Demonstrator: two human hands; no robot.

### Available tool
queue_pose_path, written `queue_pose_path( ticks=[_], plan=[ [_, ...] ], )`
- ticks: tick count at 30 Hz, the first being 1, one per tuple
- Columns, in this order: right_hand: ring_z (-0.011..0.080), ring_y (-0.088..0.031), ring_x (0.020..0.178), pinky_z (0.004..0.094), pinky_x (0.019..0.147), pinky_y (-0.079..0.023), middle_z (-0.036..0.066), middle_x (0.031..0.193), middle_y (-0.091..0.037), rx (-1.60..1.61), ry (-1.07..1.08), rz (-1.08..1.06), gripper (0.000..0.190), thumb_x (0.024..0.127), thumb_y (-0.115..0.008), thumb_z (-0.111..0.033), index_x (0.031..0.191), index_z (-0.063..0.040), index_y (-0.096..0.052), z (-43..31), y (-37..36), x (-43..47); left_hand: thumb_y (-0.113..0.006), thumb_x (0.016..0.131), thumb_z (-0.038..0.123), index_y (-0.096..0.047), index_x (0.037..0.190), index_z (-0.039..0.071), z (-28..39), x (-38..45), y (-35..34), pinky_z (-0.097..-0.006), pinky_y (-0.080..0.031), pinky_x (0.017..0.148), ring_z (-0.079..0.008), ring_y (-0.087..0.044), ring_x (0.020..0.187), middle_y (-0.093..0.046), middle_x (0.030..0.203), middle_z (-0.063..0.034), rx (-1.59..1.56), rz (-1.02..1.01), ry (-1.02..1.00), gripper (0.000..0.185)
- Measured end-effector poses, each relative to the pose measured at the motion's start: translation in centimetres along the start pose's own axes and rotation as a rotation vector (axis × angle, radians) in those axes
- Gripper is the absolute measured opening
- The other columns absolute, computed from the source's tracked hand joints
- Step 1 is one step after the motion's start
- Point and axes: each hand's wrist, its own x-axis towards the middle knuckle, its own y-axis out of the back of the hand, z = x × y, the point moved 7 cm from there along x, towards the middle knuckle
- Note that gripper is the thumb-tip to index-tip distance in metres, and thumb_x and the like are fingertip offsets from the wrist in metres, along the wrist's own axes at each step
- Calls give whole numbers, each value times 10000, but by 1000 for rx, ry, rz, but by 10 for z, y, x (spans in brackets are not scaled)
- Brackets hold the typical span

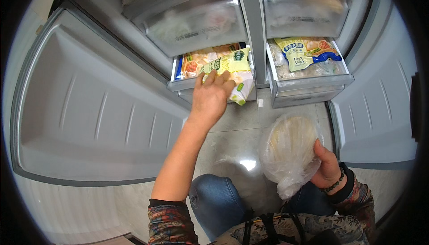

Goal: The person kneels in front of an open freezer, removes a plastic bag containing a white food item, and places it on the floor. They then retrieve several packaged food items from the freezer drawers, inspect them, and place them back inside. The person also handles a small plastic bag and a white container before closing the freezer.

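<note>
My left hand (211, 94) reaches to the lower left freezer drawer (182, 86), its fingers on a yellow-green printed food bag (231, 63). The lower end of that bag hangs over the drawer's front edge; whether the fingers grip it or only rest on it is hidden. Beneath it lies another printed food bag (191, 64) with blue edges. In my right hand (328, 168) is a knotted clear plastic bag (291, 148), held above the floor by its right side. Pale, roundish food shows through the plastic, its exact kind unclear.
The lower right drawer (311, 81) is pulled out, with a yellow and blue food bag (301, 52) over clear-wrapped food. Frosted drawers (197, 20) sit above on both sides. The left door (100, 111) and right door (375, 111) stand wide. Tiled floor (231, 121) lies between.
</note>
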Motion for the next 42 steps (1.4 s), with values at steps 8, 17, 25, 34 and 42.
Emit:
queue_pose_path(
  ticks=[8,17,25,34,42],
  plan=[
    [305,-415,1264,457,1060,-332,157,1378,-409,30,-10,8,708,892,-536,-445,1407,-45,-260,-1,2,-4,-578,753,48,-644,1004,153,-58,39,9,-396,-513,645,-306,-642,732,-666,918,-94,55,74,223,280],
    [269,-432,1248,424,1059,-330,148,1356,-436,82,4,-10,665,910,-523,-415,1390,-18,-291,-8,3,-5,-680,751,132,-530,1261,164,-45,9,-51,-406,-432,941,-372,-477,1184,-467,1327,-189,-88,-91,162,533],
    [270,-435,1241,422,1055,-332,145,1343,-447,97,-6,14,662,905,-536,-400,1388,-19,-293,-8,5,-1,-510,747,-57,-516,1285,234,-74,48,-105,-397,-400,996,-384,-444,1221,-380,1398,-219,-426,-158,198,612],
    [273,-431,1245,431,1057,-329,148,1356,-434,89,24,34,665,901,-542,-395,1391,-22,-290,-8,11,-2,-723,755,318,-521,1298,206,-68,56,-91,-396,-351,1022,-327,-406,1249,-466,1329,-133,-698,-166,215,590],
    [269,-427,1250,425,1064,-319,142,1366,-425,82,-6,19,650,913,-516,-403,1393,-26,-291,-6,2,9,-538,885,381,-585,1211,227,-35,54,-78,-368,-393,812,-233,-516,884,-527,921,-62,-371,-183,31,364]
  ],
)
